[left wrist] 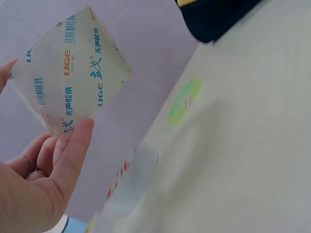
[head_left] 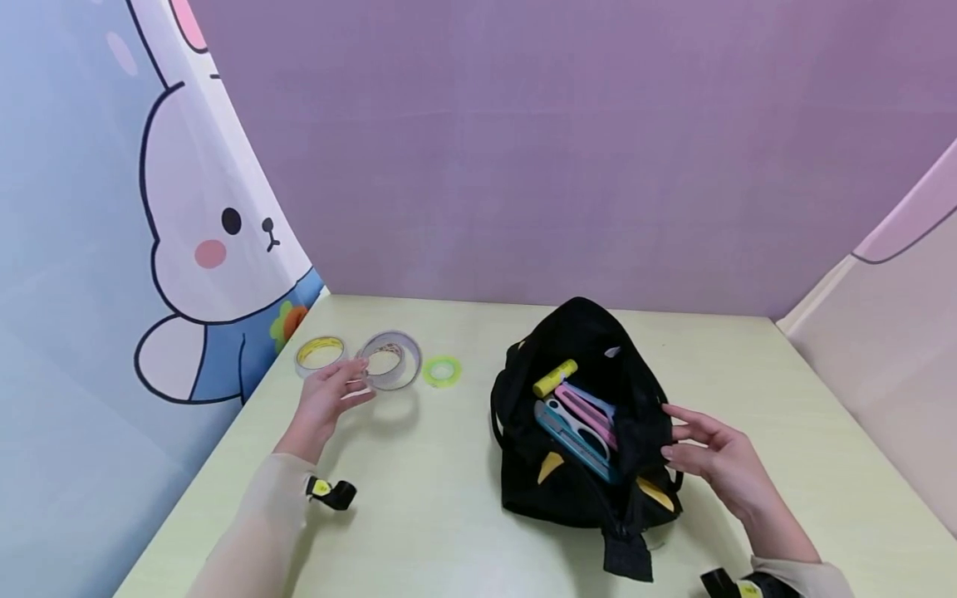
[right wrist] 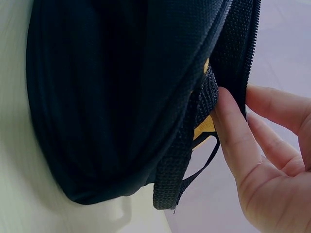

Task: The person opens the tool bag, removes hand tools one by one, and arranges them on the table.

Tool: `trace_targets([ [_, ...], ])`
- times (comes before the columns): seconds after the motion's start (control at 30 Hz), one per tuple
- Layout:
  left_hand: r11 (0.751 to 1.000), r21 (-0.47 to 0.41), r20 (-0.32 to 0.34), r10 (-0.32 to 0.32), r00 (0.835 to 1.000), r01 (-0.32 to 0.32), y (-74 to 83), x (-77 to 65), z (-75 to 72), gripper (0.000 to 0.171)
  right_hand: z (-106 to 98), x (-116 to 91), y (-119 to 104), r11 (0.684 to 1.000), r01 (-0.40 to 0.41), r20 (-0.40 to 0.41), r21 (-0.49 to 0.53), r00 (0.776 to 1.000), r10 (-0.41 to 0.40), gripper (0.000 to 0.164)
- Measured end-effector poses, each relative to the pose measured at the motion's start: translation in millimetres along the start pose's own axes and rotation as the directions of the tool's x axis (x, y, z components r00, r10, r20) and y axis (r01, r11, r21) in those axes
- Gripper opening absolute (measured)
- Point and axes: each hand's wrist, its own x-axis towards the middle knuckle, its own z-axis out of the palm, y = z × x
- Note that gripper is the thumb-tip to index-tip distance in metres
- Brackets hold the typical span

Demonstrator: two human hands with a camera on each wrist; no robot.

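Observation:
My left hand [head_left: 329,403] holds a large roll of clear tape [left wrist: 73,73] on edge above the table, pinched between thumb and fingers. Blue and orange print shows through the tape. Under it are a smaller tape roll with red print [left wrist: 130,182] and a flat green tape roll [head_left: 442,372]. A yellow-cored roll [head_left: 320,352] lies near the left edge. My right hand [head_left: 718,457] pinches the zipped rim of a black bag [head_left: 538,490]. Inside the bag are a yellow stick [head_left: 555,378], a long pink item [head_left: 586,414] and a teal cutter [head_left: 574,443].
The pale table [head_left: 426,498] ends at a purple wall [head_left: 568,149] behind the bag. A panel with a cartoon rabbit [head_left: 217,199] stands along the left side. On the right is another pale panel [head_left: 890,349].

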Motion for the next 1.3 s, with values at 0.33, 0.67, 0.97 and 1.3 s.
trace_targets([
  [0.33, 0.995, 0.040, -0.085, -0.087, 0.993, 0.090, -4.1, -11.9, -49.4, 0.018, 0, -1, 1, 1.000, 0.010, 0.004, 0.014, 1.000, -0.010, 0.059],
  [0.67, 0.987, -0.027, -0.100, -0.160, 0.982, 0.158, -2.9, -27.3, -91.2, 0.013, 0, -1, 0, 1.000, 0.010, 0.008, 0.010, 1.000, -0.010, 0.058],
  [0.97, 0.980, -0.047, -0.162, -0.198, 0.967, 0.193, -1.2, -36.3, -128.4, 0.015, 1, -1, -1, 1.000, 0.008, 0.004, 0.002, 1.000, -0.008, 0.058],
  [1.3, 0.974, 0.005, -0.225, -0.220, 0.949, 0.227, -1.9, -39.5, -142.0, 0.021, 1, -1, 0, 1.000, 0.016, 0.014, 0.010, 1.000, -0.016, 0.058],
])
